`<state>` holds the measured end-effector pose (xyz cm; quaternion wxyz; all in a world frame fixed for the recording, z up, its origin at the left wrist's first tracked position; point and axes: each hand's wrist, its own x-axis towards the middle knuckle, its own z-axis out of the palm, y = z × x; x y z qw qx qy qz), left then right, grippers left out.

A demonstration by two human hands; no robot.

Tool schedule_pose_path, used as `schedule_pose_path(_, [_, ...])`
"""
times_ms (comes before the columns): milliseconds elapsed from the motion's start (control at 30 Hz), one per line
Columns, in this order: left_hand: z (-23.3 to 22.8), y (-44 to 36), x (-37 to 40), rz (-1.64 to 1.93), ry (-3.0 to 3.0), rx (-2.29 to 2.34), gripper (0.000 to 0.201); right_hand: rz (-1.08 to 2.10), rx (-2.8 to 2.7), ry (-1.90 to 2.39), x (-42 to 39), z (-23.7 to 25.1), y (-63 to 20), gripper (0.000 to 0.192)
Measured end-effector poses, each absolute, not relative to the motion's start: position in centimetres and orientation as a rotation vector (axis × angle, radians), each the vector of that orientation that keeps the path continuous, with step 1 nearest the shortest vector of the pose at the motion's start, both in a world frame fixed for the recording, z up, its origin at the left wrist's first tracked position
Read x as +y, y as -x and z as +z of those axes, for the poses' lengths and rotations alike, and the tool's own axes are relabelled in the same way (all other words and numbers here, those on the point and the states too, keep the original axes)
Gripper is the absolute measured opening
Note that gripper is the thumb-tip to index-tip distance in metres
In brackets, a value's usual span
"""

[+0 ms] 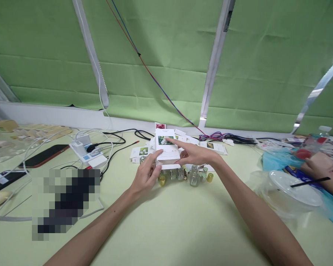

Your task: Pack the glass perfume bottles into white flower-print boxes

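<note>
Now both hands hold one white box [167, 147] near the far edge of the table [172, 221]. Its front has a flower picture; the writing under it is too small to read. Left hand [147, 175] fingers close on its lower left side; right hand [195, 153] fingers lie flat and together on the front. Below stand several small glass bottles [194, 175], and three gold caps [162, 180] are visible.

Bright even light, soft shadows, warped edges
</note>
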<state>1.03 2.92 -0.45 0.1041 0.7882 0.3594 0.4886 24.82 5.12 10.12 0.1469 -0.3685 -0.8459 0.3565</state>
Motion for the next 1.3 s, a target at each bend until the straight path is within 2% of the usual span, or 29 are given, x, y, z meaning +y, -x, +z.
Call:
schedule_pose_path(433, [-0.6, -0.91, 3.03, 1.472, -2.313, 1.135, 0.046, 1.045, -2.421, 1.018, 5.08, 10.08, -24.77, 0.098])
schedule_pose_path(800, [-0.54, -0.9, 3.07, 1.492, -2.296, 1.145, 0.046, 1.147, -2.428, 0.976, 4.86, 10.31, -24.84, 0.114])
schedule_pose_path(1000, [-0.43, -0.94, 3.14, 1.457, -2.242, 1.026, 0.048, 1.136, -2.433, 0.988, 4.89, 10.24, -24.86, 0.115])
schedule_pose_path(1300, [-0.27, -1.2, 2.88, 1.452, -2.213, 1.081, 0.049, 1.15, -2.421, 0.994, 4.83, 10.45, -24.93, 0.116])
